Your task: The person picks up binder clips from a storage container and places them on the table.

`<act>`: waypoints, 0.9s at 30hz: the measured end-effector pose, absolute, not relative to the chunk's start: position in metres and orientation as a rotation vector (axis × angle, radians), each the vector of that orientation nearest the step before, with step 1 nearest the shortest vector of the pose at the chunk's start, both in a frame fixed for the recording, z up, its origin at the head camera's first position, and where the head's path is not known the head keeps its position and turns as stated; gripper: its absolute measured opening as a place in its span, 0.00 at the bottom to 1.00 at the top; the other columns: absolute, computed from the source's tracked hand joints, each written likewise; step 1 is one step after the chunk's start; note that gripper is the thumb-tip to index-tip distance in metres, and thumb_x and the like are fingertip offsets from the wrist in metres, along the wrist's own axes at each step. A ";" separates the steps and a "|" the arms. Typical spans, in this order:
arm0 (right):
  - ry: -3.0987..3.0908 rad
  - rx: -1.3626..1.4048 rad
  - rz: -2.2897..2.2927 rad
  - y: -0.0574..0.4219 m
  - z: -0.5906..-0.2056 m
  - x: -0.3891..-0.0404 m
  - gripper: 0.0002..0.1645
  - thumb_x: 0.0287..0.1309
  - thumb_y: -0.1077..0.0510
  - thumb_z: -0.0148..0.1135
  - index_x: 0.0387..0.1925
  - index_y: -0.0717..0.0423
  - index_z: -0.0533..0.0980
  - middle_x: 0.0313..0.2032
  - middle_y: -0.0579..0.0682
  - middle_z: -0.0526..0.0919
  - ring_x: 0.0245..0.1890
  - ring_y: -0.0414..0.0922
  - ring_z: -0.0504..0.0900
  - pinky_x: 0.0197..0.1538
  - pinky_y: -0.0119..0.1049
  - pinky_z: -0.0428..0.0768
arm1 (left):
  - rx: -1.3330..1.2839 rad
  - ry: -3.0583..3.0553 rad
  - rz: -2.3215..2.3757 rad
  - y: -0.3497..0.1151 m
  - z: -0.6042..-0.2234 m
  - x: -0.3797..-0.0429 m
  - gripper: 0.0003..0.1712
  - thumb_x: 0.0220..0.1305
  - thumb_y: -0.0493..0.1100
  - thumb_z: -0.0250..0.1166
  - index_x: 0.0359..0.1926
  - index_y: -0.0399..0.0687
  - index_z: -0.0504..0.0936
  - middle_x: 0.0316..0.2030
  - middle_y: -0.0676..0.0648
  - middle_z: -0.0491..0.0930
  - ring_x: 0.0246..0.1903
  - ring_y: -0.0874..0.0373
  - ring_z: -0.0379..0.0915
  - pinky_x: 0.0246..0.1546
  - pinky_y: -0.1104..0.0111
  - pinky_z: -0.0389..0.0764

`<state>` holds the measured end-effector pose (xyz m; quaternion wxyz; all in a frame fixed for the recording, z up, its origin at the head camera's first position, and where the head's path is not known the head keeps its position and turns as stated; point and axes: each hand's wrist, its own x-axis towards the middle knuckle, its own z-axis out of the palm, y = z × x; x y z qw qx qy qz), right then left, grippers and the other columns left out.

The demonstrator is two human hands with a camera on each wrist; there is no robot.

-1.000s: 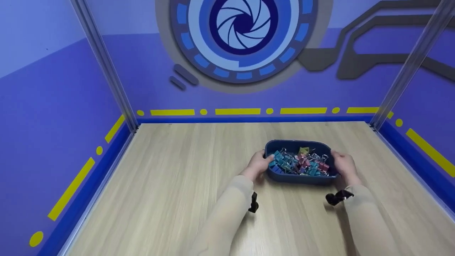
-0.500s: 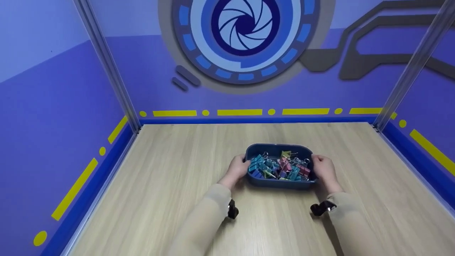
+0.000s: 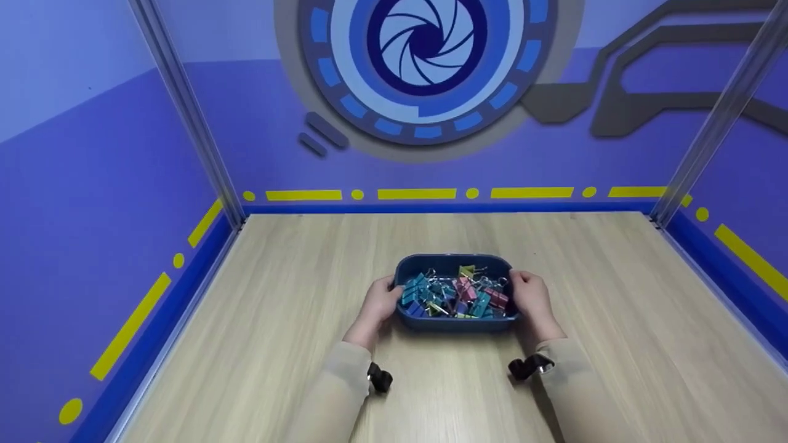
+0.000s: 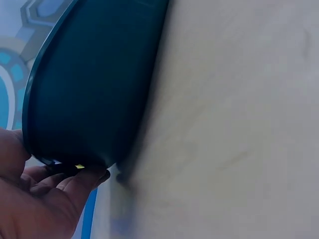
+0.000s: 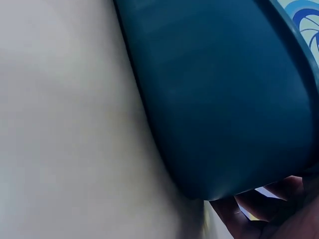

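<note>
A dark blue rounded plastic box [image 3: 455, 325] is held between two hands near the middle of the table. Inside lies a heap of binder clips [image 3: 465, 289] in teal, pink, purple and yellow with wire handles. My left hand [image 3: 378, 304] grips the box's left end, thumb over the rim and fingers against the outer wall. The right hand [image 3: 534, 301] grips the opposite end the same way. In the left wrist view the box wall [image 4: 94, 84] shows with fingers [image 4: 82, 186] at its end; the right wrist view shows the box's long side [image 5: 224, 99].
A light wood table [image 3: 295, 295] lies under the box. Blue printed panels stand at the back [image 3: 369, 172], left and right, joined by metal corner posts [image 3: 191, 111]. A black wrist camera [image 3: 380, 378] sits on each sleeve.
Both hands have moved the box to the left and slightly toward the person, from right of centre to about the middle of the table. The clips travel with it.
</note>
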<state>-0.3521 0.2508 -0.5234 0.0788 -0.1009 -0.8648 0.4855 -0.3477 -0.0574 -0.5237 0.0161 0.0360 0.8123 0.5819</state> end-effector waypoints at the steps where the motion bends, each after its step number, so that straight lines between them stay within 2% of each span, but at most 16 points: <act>1: -2.583 -0.295 1.457 0.247 -0.524 -0.352 0.25 0.70 0.51 0.43 0.50 0.66 0.77 0.53 0.64 0.77 0.58 0.57 0.72 0.62 0.49 0.66 | 0.110 2.533 1.807 -0.061 -0.524 -0.346 0.21 0.66 0.36 0.52 0.58 0.33 0.74 0.54 0.37 0.77 0.58 0.48 0.70 0.60 0.57 0.68; 5: -2.580 -0.281 1.480 0.233 -0.525 -0.352 0.24 0.70 0.51 0.43 0.45 0.65 0.78 0.48 0.63 0.78 0.53 0.55 0.74 0.60 0.48 0.67 | 0.084 2.531 1.823 -0.075 -0.525 -0.340 0.22 0.66 0.35 0.52 0.59 0.32 0.73 0.55 0.35 0.76 0.59 0.46 0.69 0.60 0.56 0.67; 10: -2.580 -0.261 1.498 0.218 -0.524 -0.352 0.25 0.70 0.50 0.43 0.49 0.65 0.77 0.49 0.64 0.78 0.54 0.56 0.74 0.60 0.50 0.67 | 0.040 2.540 1.829 -0.088 -0.524 -0.335 0.22 0.65 0.34 0.51 0.59 0.30 0.72 0.55 0.35 0.76 0.58 0.47 0.70 0.60 0.56 0.68; 14: -2.578 -0.252 1.492 0.209 -0.525 -0.351 0.23 0.70 0.50 0.43 0.41 0.66 0.77 0.40 0.61 0.79 0.44 0.53 0.75 0.52 0.47 0.70 | 0.003 2.590 1.748 -0.095 -0.520 -0.332 0.21 0.64 0.33 0.51 0.57 0.29 0.72 0.53 0.34 0.77 0.57 0.46 0.71 0.59 0.55 0.69; 16: -2.573 -0.248 1.495 0.206 -0.526 -0.350 0.23 0.70 0.50 0.43 0.40 0.65 0.77 0.38 0.60 0.78 0.42 0.52 0.74 0.50 0.46 0.70 | -0.021 2.635 1.691 -0.097 -0.518 -0.332 0.21 0.62 0.32 0.51 0.55 0.28 0.73 0.52 0.33 0.77 0.56 0.44 0.71 0.58 0.54 0.69; 22: -2.594 -0.218 1.511 0.206 -0.528 -0.348 0.24 0.70 0.51 0.43 0.50 0.65 0.76 0.50 0.64 0.79 0.54 0.57 0.75 0.60 0.51 0.68 | -0.142 2.754 1.531 -0.095 -0.515 -0.328 0.18 0.59 0.33 0.56 0.51 0.30 0.75 0.47 0.35 0.79 0.50 0.46 0.74 0.53 0.54 0.73; 27: -2.594 -0.190 1.489 0.207 -0.527 -0.349 0.24 0.70 0.51 0.43 0.49 0.66 0.76 0.49 0.64 0.79 0.54 0.57 0.75 0.59 0.51 0.68 | -0.118 3.045 1.186 -0.092 -0.511 -0.325 0.17 0.54 0.37 0.63 0.45 0.35 0.77 0.40 0.39 0.81 0.43 0.47 0.78 0.46 0.53 0.75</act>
